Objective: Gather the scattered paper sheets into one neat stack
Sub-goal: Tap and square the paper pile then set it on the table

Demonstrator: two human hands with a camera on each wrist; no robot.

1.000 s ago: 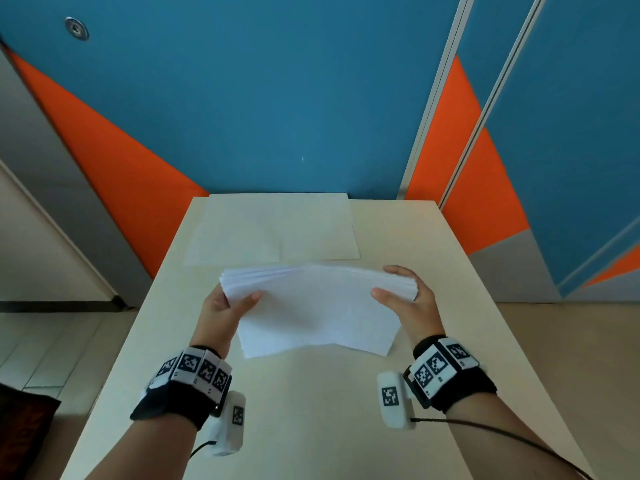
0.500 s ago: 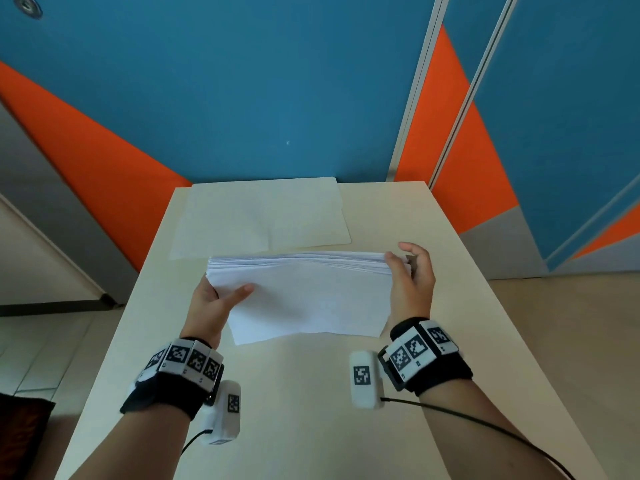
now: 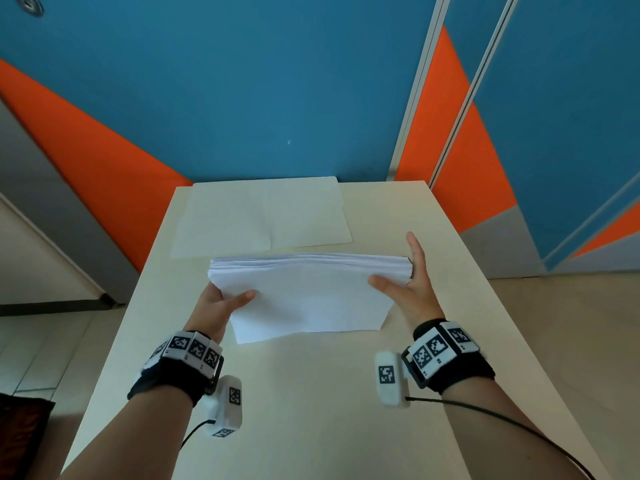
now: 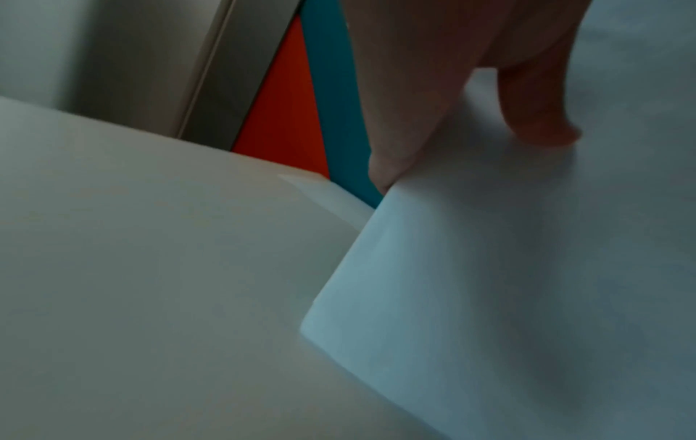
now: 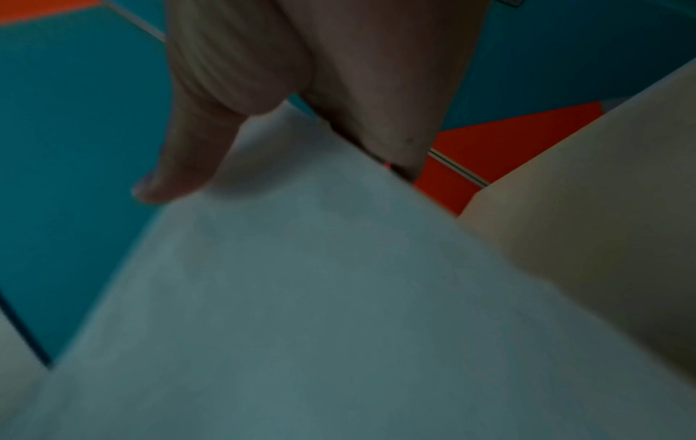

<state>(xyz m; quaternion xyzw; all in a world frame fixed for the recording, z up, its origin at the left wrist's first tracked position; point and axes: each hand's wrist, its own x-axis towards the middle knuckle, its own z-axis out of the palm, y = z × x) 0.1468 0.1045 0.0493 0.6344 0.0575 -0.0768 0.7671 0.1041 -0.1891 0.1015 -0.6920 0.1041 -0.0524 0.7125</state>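
Note:
A thick stack of white paper sheets [image 3: 304, 296] stands tilted on its lower long edge on the cream table [image 3: 311, 393], near the middle. My left hand [image 3: 225, 301] grips the stack's left end, thumb on the front face and fingers hidden behind. My right hand [image 3: 412, 278] lies flat against the stack's right edge with its fingers straight and pointing up, thumb resting on the front face. In the left wrist view the thumb [image 4: 535, 113] presses on the paper [image 4: 527, 268]. The right wrist view shows the paper [image 5: 301, 297] under the thumb [image 5: 180, 166].
Two more pale sheets [image 3: 263, 216] lie flat side by side at the table's far end, just behind the stack. A blue and orange wall stands right behind the table. Bare tabletop stretches between the stack and my wrists.
My right hand's fingers have straightened from a curl round the stack's right end. The stack's upper edge looks more even. The left hand keeps its hold.

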